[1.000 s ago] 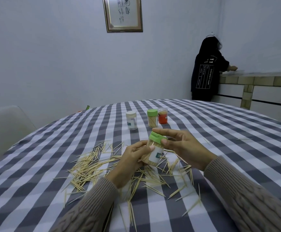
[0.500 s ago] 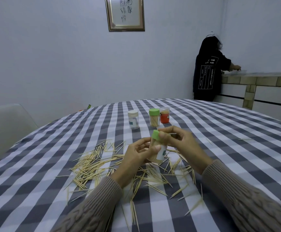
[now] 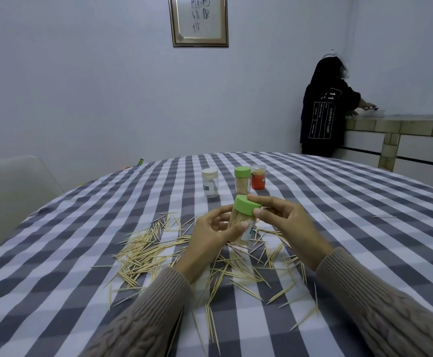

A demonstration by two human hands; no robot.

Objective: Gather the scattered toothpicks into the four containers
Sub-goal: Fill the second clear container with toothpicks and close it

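Chair (image 3: 11,186): pale, at far left, behind table edge.
Table (image 3: 339,202): round, w/ grey-and-white checked cloth.
Toothpicks (image 3: 148,251): scattered on cloth, thickest left of centre; more lie under and right of the hands, a few strays far right.
Left hand (image 3: 210,238): curled round the lower body of the jar, thumb across its front (grip narrow, holding the jar).
Jar (image 3: 241,225): clear, packed w/ toothpicks, tilted slightly, held above the cloth between both hands.
Green lid (image 3: 245,204): sits on top of the held jar.
Right hand (image 3: 290,228): fingers and thumb pinch the green lid from the right.
White-lid jar (image 3: 210,182): upright on cloth beyond the hands, left of the other two.
Green-lid jar (image 3: 242,179): upright, full of toothpicks, just beside the orange jar.
Orange jar (image 3: 258,177): upright, clear top, rightmost of the three.
Framed picture (image 3: 199,20): on back wall.
Person in black (image 3: 323,112): at counter (image 3: 401,124), far right, back turned.
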